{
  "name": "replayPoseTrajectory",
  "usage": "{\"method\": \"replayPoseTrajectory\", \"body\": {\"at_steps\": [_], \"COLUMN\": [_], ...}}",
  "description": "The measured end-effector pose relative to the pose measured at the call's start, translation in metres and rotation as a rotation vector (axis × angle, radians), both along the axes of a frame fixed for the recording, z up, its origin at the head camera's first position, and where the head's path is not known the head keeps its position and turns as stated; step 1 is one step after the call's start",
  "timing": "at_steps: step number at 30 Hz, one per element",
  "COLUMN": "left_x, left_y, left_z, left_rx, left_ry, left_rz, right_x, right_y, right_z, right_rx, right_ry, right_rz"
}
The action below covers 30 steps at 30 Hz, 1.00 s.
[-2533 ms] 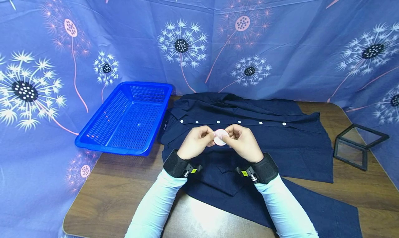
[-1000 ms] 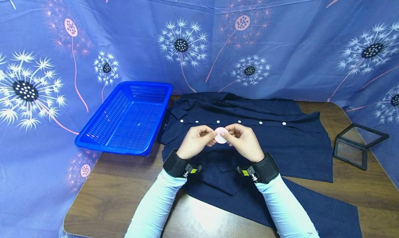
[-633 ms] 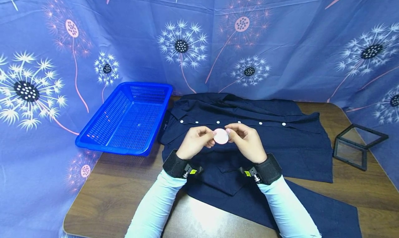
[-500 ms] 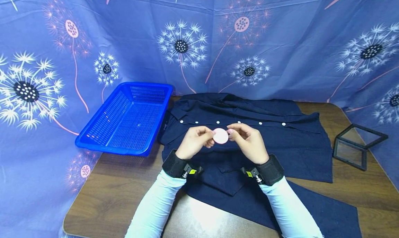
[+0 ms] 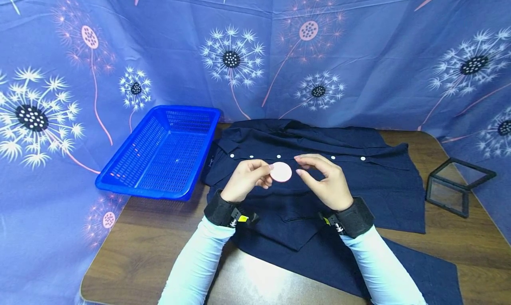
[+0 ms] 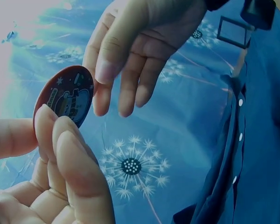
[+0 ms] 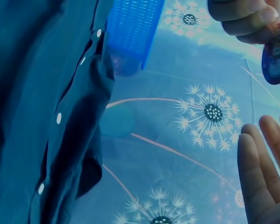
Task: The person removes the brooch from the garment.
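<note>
In the head view, my left hand (image 5: pixel 247 179) pinches a small round disc (image 5: pixel 281 172) by its left edge, between thumb and fingers. The face turned up is pale, with a thin pinkish rim. Its other face, a dark printed cartoon picture, shows on the disc (image 6: pixel 64 93) in the left wrist view. Just right of the disc, my right hand (image 5: pixel 328 180) is apart from it, thumb and forefinger spread with nothing between them. Below both hands a dark navy shirt (image 5: pixel 371 194) with a row of white buttons lies spread on the table.
A blue perforated plastic basket (image 5: pixel 175 158) stands left on the wooden table (image 5: pixel 159 234). A black hinged frame (image 5: pixel 449 194) with clear panes stands open at the right. Behind hangs a blue curtain (image 5: pixel 167 34) with dandelion prints.
My right hand has let go of the disc and moved away to the right. The disc stays in my left hand, which has shifted slightly left.
</note>
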<state>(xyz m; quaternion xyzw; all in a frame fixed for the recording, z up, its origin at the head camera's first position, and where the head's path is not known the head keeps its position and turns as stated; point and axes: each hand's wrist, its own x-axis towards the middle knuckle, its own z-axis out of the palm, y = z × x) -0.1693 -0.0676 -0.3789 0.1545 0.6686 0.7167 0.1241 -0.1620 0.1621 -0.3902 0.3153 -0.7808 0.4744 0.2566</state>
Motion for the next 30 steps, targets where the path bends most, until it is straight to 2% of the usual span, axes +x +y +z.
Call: {"method": "replayPoseTrajectory", "body": {"at_steps": [7, 13, 20, 30], "left_x": [-0.0003, -0.0013, -0.0006, -0.0013], "left_y": [0.0026, 0.0052, 0.0067, 0.0067], "left_z": [0.0041, 0.0, -0.0016, -0.0039], "left_rx": [0.007, 0.017, 0.032, 0.014], "left_ry": [-0.031, -0.06, -0.078, -0.075], "left_rz": [-0.032, -0.051, -0.051, -0.064], "right_x": [0.0016, 0.0012, -0.0005, -0.0013], "right_y": [-0.0001, -0.0044, -0.0067, -0.0059], "right_z": [-0.0016, -0.0048, -0.007, -0.0026], "right_rx": [0.066, 0.061, 0.034, 0.057], "right_ry": [0.102, 0.17, 0.221, 0.284], "right_rz": [0.006, 0.036, 0.056, 0.066]}}
